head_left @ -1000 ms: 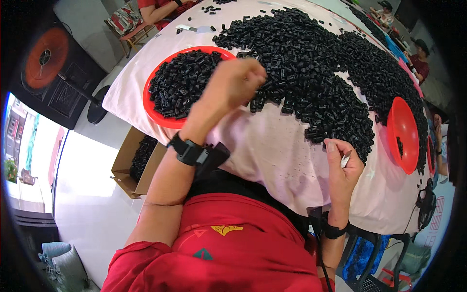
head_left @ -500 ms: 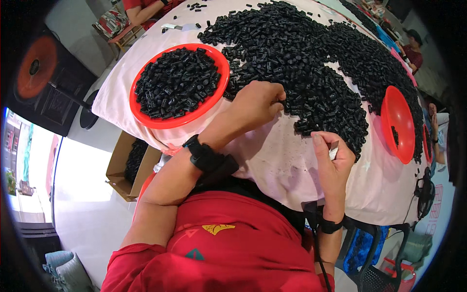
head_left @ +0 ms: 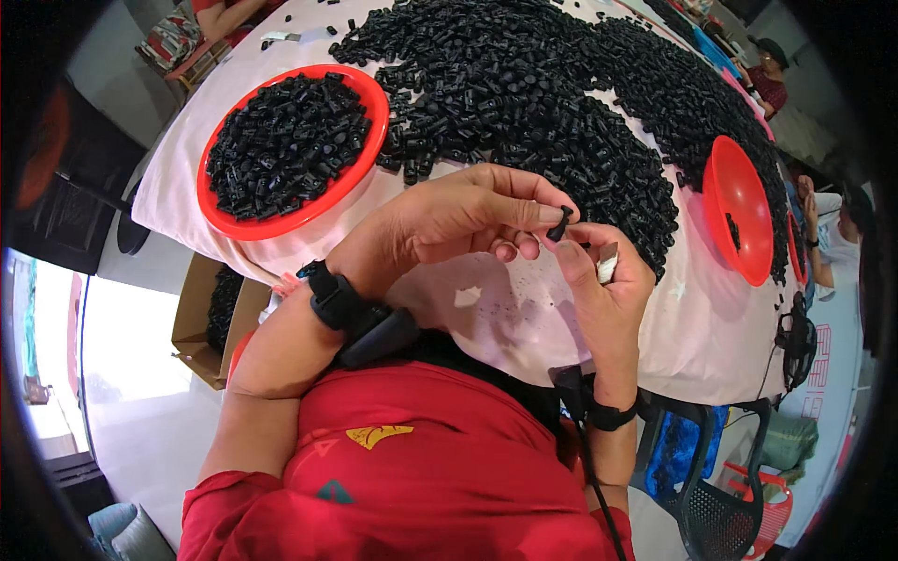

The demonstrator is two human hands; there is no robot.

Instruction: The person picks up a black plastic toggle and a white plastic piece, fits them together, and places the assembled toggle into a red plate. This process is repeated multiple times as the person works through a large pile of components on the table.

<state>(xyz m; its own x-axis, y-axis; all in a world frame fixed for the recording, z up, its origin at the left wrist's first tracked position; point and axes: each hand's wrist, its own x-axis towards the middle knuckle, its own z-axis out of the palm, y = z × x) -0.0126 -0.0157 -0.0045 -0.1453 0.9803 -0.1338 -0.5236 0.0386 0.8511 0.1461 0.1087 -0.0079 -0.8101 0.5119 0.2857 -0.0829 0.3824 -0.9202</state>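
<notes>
My left hand [head_left: 468,220] is closed, pinching a small black plastic part [head_left: 559,224] between thumb and fingertips above the near side of the table. Right beside it, my right hand [head_left: 608,290] is curled around a small blade with white wrapping [head_left: 608,264], part of which shows between thumb and fingers. The right thumb and fingertips come up close to the lower end of the black part; whether they touch it I cannot tell. Behind both hands spreads a large pile of similar black parts [head_left: 524,103]. A red basin [head_left: 376,122] heaped with such parts stands to the left.
Another red basin [head_left: 748,201], tilted, holds a few black parts at the right. A white-handled knife [head_left: 281,36] lies at the far left of the pale tablecloth [head_left: 702,346]. A cardboard box [head_left: 196,318] stands below the table's left edge. Other people sit around the table.
My left hand has drawn back from the pile's edge with a black part and met my right hand. My right hand has moved slightly nearer my left. The view has shifted a little.
</notes>
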